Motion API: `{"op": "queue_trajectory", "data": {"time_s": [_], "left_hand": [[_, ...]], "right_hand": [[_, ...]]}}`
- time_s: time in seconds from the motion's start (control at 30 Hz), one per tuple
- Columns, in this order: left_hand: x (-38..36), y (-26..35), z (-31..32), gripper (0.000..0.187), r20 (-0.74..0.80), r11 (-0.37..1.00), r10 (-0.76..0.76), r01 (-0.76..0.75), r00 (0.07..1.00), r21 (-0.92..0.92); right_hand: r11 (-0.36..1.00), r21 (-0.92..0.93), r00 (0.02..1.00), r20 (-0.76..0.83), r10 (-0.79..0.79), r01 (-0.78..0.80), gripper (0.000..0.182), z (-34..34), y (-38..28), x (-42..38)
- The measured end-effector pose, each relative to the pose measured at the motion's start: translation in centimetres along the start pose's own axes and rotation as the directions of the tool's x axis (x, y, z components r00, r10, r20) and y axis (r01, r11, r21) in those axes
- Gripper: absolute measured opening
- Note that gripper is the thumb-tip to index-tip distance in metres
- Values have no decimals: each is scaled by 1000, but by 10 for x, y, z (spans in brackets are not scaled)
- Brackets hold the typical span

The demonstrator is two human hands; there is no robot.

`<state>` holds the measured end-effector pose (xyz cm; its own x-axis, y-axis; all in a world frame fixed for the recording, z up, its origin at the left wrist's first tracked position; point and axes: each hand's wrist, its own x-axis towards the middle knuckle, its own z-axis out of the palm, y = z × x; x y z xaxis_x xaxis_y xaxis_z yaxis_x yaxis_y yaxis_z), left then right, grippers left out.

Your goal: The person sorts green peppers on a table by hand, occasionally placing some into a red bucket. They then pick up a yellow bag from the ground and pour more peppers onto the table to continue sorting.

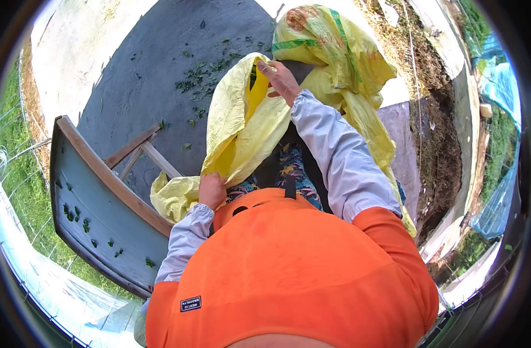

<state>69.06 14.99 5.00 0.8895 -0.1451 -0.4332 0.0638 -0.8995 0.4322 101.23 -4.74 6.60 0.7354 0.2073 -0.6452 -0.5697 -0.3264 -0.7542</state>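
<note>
A yellow woven sack [230, 116] hangs in front of my body, its mouth partly spread so the deeper yellow inside shows. My right hand [282, 81] grips the sack's far rim, thumb and fingers closed on the edge. Closer to me, my left hand [212, 189] is wrapped round a bunched part of the same sack at the lower left. What lies inside the sack is mostly hidden. Just right of my right hand stands another yellow sack [303, 43] with green stripes and red print, bulging at its top.
Green leaves [204, 78] lie scattered on the dark grey floor [143, 75]. At left stands a wood-framed table [97, 197] with leaf bits on its grey top. Dry brown soil [436, 127] and a blue plastic sheet [497, 81] border the right side.
</note>
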Motion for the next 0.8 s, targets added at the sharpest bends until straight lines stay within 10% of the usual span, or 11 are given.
{"op": "queue_trajectory", "data": {"time_s": [0.17,0.37,0.6,0.67,0.8], "left_hand": [[7,46,11,21,-176,984,-170,157,970,-87],[4,86,11,37,-257,810,-571,484,780,-330],[27,128,-41,21,-573,992,-102,39,814,-122],[42,118,-46,23,-664,996,-34,-28,747,-82],[66,70,-42,49,-706,961,-256,94,660,-261]], "right_hand": [[781,-536,924,-2,-383,322,29,-1,4,20],[819,-375,862,-88,-499,435,23,-72,22,22],[431,-607,730,422,-537,668,13,-17,41,-62],[494,-622,790,410,-455,607,12,13,59,-77],[615,-547,823,350,-448,568,13,60,64,-101]]}}
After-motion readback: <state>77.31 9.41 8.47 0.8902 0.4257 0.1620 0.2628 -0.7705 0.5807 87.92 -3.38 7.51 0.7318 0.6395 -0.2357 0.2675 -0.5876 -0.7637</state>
